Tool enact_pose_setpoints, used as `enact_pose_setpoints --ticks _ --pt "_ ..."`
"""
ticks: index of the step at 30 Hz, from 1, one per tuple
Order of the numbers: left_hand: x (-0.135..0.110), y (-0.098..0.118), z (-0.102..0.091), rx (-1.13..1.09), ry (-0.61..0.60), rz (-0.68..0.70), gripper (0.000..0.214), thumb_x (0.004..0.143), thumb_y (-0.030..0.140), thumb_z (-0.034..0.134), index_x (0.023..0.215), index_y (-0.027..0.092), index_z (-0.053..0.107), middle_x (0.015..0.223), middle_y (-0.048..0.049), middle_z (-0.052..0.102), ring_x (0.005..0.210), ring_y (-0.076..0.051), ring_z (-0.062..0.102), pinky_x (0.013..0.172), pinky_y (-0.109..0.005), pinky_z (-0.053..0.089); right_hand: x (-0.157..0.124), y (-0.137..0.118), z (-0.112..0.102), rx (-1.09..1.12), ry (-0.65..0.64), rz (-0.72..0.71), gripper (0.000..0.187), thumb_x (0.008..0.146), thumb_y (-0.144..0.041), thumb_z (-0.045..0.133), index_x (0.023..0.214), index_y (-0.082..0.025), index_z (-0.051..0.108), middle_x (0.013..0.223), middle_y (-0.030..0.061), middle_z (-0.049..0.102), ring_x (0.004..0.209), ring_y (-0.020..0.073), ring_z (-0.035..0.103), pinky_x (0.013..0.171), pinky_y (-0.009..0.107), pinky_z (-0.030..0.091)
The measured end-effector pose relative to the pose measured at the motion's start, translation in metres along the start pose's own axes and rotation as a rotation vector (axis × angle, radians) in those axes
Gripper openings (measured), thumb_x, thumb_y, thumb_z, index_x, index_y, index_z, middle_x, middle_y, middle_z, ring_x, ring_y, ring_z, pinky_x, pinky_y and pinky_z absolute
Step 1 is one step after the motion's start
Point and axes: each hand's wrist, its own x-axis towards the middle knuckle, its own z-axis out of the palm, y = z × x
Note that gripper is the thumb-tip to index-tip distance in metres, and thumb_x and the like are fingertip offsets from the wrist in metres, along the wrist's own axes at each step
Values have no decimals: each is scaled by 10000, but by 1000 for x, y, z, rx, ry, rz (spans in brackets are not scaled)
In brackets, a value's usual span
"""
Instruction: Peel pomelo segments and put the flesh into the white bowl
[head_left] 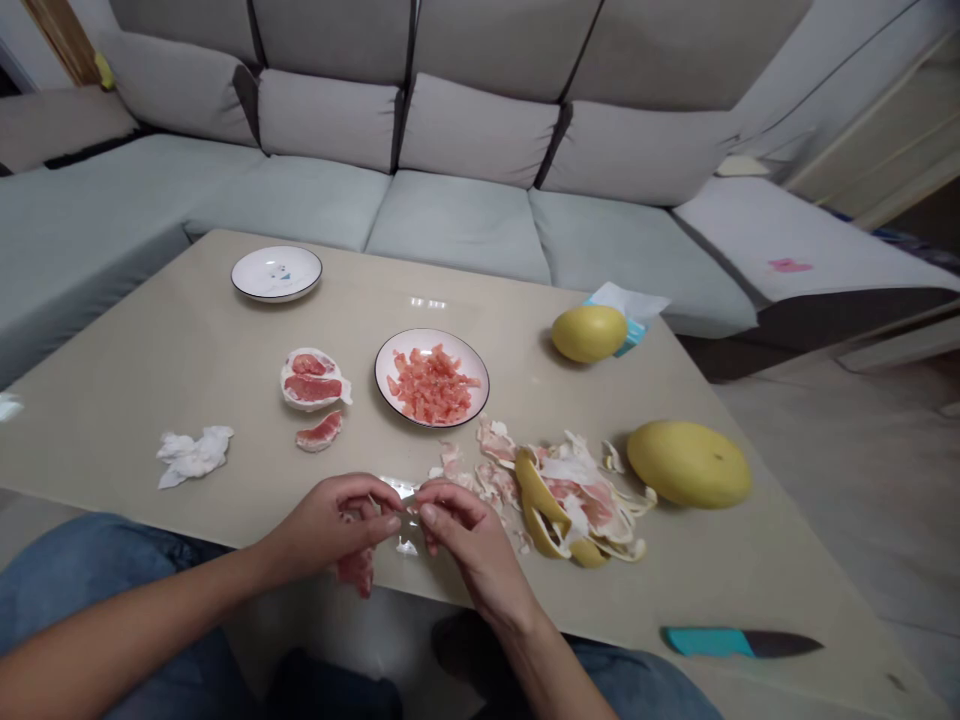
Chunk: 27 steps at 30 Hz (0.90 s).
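Observation:
My left hand is closed around a red pomelo segment, which hangs out below the fingers. The thumb and fingers of my right hand are pinched together close to the left fingertips; whatever small bit they grip is too small to make out. Both hands are over the table's near edge. Just beyond them, a white plate with a dark rim holds a heap of peeled red pomelo flesh. A partly peeled pomelo piece and a loose segment lie to the plate's left.
Peel and membrane scraps are piled right of my hands. Two whole yellow pomelos sit farther right, one against a tissue pack. A teal-handled knife lies near the right edge. Crumpled tissue and another plate are left.

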Motion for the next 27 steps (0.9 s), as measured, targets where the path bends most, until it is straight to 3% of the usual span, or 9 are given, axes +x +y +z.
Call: enact_pose_setpoints --ticks 3,13,27 --pt "-1 0 2 -24 18 -57 355 773 432 682 1013 178 621 587 44 584 393 -133 613 330 -185 459 1 2 3 -19 8 -2 181 742 -361 771 818 -200 739 760 -14 589 572 75 485 516 190 417" --pt "-3 2 5 -61 67 -42 289 773 424 681 866 155 633 524 50 551 371 -131 597 342 -206 500 -1 7 9 -1 12 86 231 720 -375 790 834 -181 738 633 -11 642 560 91 542 557 203 446" --pt "-6 2 4 137 87 216 170 801 281 622 714 135 629 757 1 565 426 -86 608 361 -168 479 -4 8 16 -37 -13 106 291 697 -411 787 747 -155 659 551 -26 620 483 77 556 517 189 450"
